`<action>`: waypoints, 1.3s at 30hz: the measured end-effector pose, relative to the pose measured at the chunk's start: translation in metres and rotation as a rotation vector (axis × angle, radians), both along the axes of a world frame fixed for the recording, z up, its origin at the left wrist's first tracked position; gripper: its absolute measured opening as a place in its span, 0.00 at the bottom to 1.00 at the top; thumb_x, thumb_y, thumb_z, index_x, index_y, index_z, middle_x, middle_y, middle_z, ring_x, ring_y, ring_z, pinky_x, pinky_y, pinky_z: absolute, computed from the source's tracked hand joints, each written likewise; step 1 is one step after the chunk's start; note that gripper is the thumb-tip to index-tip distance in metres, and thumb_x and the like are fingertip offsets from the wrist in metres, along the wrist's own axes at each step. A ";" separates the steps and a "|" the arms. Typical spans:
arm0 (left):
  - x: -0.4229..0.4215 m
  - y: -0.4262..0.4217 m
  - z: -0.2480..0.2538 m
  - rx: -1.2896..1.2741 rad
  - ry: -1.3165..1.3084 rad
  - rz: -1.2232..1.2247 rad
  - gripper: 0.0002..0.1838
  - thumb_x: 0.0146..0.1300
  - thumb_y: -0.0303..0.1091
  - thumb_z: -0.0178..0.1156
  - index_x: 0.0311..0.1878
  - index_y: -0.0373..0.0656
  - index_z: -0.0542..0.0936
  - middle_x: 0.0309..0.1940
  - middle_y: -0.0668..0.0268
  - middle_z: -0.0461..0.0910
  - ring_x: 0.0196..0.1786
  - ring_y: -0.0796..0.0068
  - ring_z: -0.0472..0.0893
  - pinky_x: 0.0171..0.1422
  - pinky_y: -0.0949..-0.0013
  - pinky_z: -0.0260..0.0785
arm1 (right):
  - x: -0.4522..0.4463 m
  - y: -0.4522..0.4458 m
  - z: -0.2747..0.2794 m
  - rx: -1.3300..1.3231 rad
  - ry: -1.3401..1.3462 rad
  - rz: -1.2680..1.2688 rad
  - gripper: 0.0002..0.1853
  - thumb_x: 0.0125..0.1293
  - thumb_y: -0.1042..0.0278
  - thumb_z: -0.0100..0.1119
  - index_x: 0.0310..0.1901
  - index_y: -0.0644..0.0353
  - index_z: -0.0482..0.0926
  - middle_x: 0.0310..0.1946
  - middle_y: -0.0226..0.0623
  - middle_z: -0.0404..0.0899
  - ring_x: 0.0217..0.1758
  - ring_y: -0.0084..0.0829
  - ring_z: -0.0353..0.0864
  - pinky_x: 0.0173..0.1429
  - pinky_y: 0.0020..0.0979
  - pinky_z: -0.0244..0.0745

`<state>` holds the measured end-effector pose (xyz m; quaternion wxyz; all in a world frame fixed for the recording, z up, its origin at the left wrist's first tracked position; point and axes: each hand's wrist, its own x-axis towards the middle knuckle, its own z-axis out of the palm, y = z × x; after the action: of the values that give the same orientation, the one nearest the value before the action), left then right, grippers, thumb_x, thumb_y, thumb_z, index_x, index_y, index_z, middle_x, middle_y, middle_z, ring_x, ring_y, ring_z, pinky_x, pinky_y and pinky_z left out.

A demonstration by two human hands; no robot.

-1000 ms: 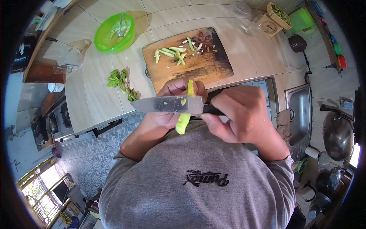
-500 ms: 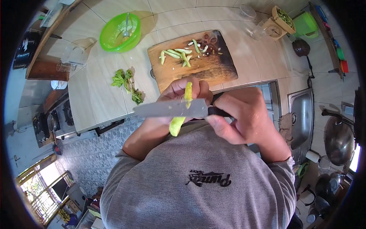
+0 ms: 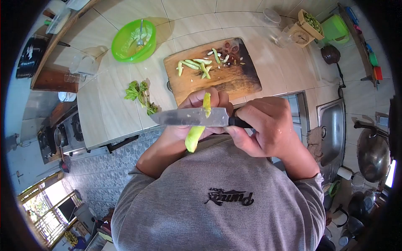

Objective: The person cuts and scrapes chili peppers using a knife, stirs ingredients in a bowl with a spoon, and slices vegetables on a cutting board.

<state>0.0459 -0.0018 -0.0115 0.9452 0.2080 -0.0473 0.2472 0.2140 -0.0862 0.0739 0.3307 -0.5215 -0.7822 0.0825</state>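
Observation:
In my left hand point(image 3: 196, 97) is a long yellow-green vegetable point(image 3: 194, 139), held upright before my chest, its lower end below the hand. My right hand point(image 3: 268, 125) is wrapped round the black handle of a kitchen knife point(image 3: 180, 117). The wide blade lies sideways across the vegetable and hides its middle and part of my left fingers. Just beyond my hands, a wooden cutting board point(image 3: 201, 85) bears several pale green strips point(image 3: 191, 64) and small chopped bits.
A green bowl point(image 3: 118, 55) with a spoon in it stands behind, left of the board. Leafy greens point(image 3: 136, 90) lie on the tiled counter point(image 3: 100, 113). At the right are a sink point(image 3: 331, 138), a kitchen scale point(image 3: 300, 37) and a hanging wok point(image 3: 372, 157).
The view has shifted slightly, so the board and bowl sit a little lower. Both hands keep nearly the same grip, and the knife still crosses the vegetable.

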 end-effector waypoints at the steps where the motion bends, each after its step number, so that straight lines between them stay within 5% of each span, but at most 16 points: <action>1: 0.000 0.001 0.000 -0.030 0.003 -0.018 0.16 0.59 0.39 0.67 0.37 0.42 0.70 0.35 0.65 0.68 0.39 0.70 0.70 0.38 0.71 0.68 | 0.001 0.001 0.000 -0.011 -0.027 -0.011 0.10 0.55 0.61 0.65 0.33 0.57 0.80 0.18 0.32 0.75 0.19 0.34 0.77 0.24 0.34 0.70; 13: 0.002 0.006 -0.006 -0.092 -0.069 -0.067 0.16 0.60 0.38 0.67 0.38 0.41 0.70 0.36 0.65 0.68 0.38 0.72 0.71 0.36 0.74 0.66 | 0.010 -0.003 -0.003 0.067 -0.076 -0.072 0.10 0.55 0.60 0.66 0.28 0.56 0.78 0.16 0.31 0.72 0.17 0.33 0.76 0.22 0.34 0.68; 16: 0.000 0.007 0.012 0.089 0.070 -0.096 0.11 0.64 0.39 0.60 0.31 0.50 0.67 0.31 0.72 0.64 0.37 0.74 0.63 0.43 0.73 0.60 | 0.008 0.000 0.004 0.021 -0.016 -0.035 0.10 0.56 0.60 0.66 0.28 0.57 0.78 0.16 0.32 0.72 0.17 0.35 0.75 0.23 0.34 0.68; 19: 0.009 0.001 0.001 0.043 -0.063 0.069 0.14 0.63 0.39 0.64 0.39 0.42 0.71 0.35 0.65 0.68 0.36 0.73 0.71 0.35 0.73 0.66 | 0.005 0.002 0.001 0.014 0.070 0.017 0.10 0.57 0.60 0.65 0.28 0.57 0.78 0.16 0.33 0.72 0.17 0.36 0.75 0.23 0.35 0.68; 25: 0.008 0.005 -0.001 0.027 -0.030 -0.001 0.16 0.61 0.43 0.65 0.38 0.43 0.71 0.34 0.67 0.68 0.36 0.73 0.71 0.34 0.73 0.66 | 0.010 -0.002 0.001 -0.039 0.040 -0.005 0.11 0.58 0.59 0.64 0.29 0.57 0.79 0.16 0.33 0.72 0.18 0.37 0.75 0.23 0.36 0.68; 29: 0.009 0.009 0.001 0.048 -0.065 -0.058 0.11 0.69 0.39 0.53 0.31 0.48 0.69 0.31 0.72 0.65 0.37 0.71 0.62 0.39 0.71 0.58 | 0.010 -0.001 -0.003 -0.027 0.066 -0.012 0.11 0.58 0.59 0.64 0.28 0.57 0.79 0.16 0.33 0.72 0.18 0.37 0.75 0.23 0.36 0.68; 32: 0.006 0.009 0.013 -0.095 0.009 -0.094 0.11 0.70 0.40 0.53 0.31 0.48 0.69 0.31 0.71 0.66 0.37 0.72 0.63 0.38 0.71 0.59 | 0.014 -0.002 -0.003 -0.010 0.066 -0.024 0.11 0.58 0.59 0.64 0.28 0.57 0.79 0.16 0.33 0.72 0.18 0.37 0.75 0.23 0.36 0.67; 35: 0.009 0.008 -0.002 -0.018 -0.046 -0.019 0.13 0.61 0.38 0.65 0.40 0.42 0.72 0.33 0.66 0.67 0.36 0.73 0.70 0.32 0.74 0.64 | 0.015 -0.003 -0.005 0.021 0.070 -0.034 0.11 0.58 0.59 0.64 0.28 0.57 0.79 0.16 0.33 0.72 0.18 0.37 0.75 0.22 0.36 0.67; 39: 0.010 0.008 -0.001 -0.033 -0.049 -0.061 0.13 0.61 0.35 0.65 0.39 0.40 0.72 0.34 0.65 0.68 0.36 0.74 0.70 0.29 0.76 0.62 | 0.012 -0.001 -0.004 0.039 0.068 -0.032 0.11 0.57 0.59 0.65 0.27 0.57 0.78 0.15 0.34 0.71 0.18 0.37 0.75 0.22 0.36 0.67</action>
<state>0.0555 0.0066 -0.0130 0.9541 0.1847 -0.0729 0.2240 0.2259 -0.0870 0.0704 0.3683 -0.5242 -0.7637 0.0797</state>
